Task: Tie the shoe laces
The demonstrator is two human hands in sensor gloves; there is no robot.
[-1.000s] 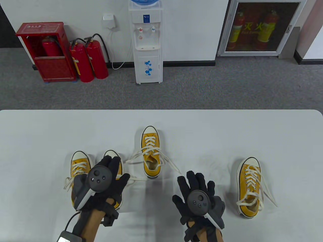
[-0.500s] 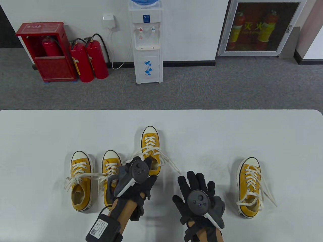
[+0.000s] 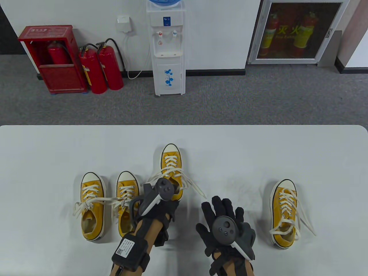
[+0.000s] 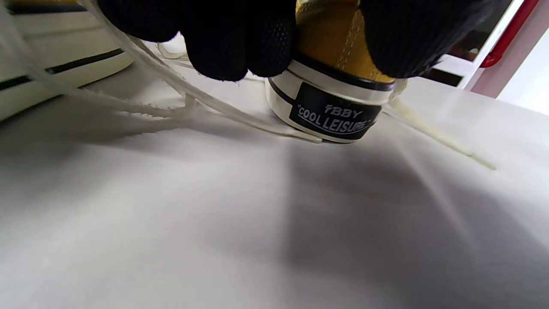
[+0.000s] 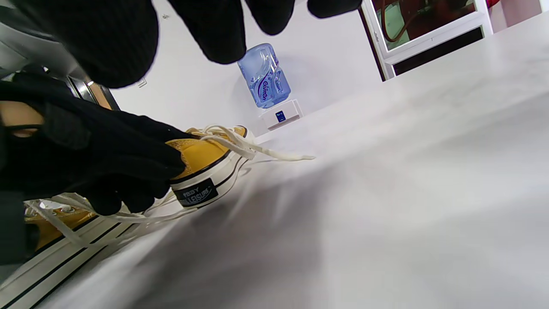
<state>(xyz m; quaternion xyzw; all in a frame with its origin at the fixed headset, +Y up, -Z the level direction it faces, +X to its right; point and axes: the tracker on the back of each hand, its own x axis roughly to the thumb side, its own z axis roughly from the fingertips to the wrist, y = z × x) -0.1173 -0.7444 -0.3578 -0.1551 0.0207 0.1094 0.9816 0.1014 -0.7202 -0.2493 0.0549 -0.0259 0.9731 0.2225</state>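
On the white tabletop (image 3: 258, 149), table view: four yellow canvas sneakers (image 3: 171, 169), the two left of the middle one tied, the others' white laces (image 3: 195, 187) loose | left wrist view: left hand (image 4: 257, 38) grips the middle heel | right wrist view: right hand (image 5: 214, 30) relaxed, holding nothing; water dispenser (image 5: 266, 81) behind.

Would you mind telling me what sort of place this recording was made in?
Probably an office or institutional workroom, not a home: a water dispenser stands against the wall, red fire extinguishers sit beside a red cabinet, and grey carpet runs behind the white table.
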